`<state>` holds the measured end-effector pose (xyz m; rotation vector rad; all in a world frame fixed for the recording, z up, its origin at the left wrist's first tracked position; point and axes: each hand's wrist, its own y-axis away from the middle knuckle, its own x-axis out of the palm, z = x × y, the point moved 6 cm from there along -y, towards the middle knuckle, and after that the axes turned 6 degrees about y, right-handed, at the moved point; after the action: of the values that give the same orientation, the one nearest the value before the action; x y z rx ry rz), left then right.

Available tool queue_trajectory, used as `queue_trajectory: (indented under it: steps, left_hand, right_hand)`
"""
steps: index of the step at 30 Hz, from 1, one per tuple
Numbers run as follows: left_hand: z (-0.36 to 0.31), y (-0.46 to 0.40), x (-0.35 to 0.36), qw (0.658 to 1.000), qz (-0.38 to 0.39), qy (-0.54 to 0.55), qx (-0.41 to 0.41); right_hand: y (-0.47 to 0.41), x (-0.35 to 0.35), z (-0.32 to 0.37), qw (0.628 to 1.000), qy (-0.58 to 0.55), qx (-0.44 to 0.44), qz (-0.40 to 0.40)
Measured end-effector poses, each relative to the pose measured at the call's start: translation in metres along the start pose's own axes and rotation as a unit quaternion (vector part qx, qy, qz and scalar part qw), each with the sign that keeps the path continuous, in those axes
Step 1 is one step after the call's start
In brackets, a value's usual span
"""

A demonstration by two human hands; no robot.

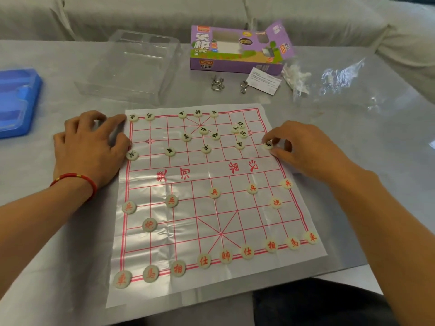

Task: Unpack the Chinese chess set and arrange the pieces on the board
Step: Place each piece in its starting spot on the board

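The board (211, 198) is a thin, creased plastic sheet printed with a red grid, lying flat on the grey table (353, 208) in front of the person. The red pieces (226, 256), pale round discs with red characters, stand in order on the near half: 9 along the near edge line, 2 in the row ahead of them, 5 further up. The black pieces (206, 148), the same discs with black characters, fill the far half less tidily: several sit on the far edge line, and a loose cluster of 3 (239, 129) lies close together near the far right.

The sheet's near edge reaches close to the table's near edge, and bare table shows on both sides of it. Beyond the far edge lie a clear plastic tray (131, 67), a purple box (235, 50) with its flap open, 2 metal ring puzzles (217, 83), a paper slip (264, 80) and crumpled clear wrap (334, 78). A blue tray (16, 100) sits at the far left.

The right hand (303, 149) pinches a black piece (267, 145) between thumb and fingertips at the board's right edge. The left hand (91, 147), with a red cord at the wrist, rests with loosely spread fingers on the table, its fingertips touching the board's left edge, between 2 black pieces there.
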<state>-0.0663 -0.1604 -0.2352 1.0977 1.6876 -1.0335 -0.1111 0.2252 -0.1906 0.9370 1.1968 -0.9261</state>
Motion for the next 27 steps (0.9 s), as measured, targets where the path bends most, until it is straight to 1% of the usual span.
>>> queue_trajectory:
  steps: [9, 27]
  left_hand:
    - [-0.001, 0.000, 0.000, 1.000, 0.003, 0.004, -0.004]
    - [0.000, 0.000, 0.001, 1.000, 0.004, 0.002, -0.006]
  right_hand:
    - [-0.008, 0.000, -0.007, 0.998, -0.028, 0.045, -0.029]
    - [-0.005, -0.002, -0.011, 0.998, -0.051, 0.030, -0.015]
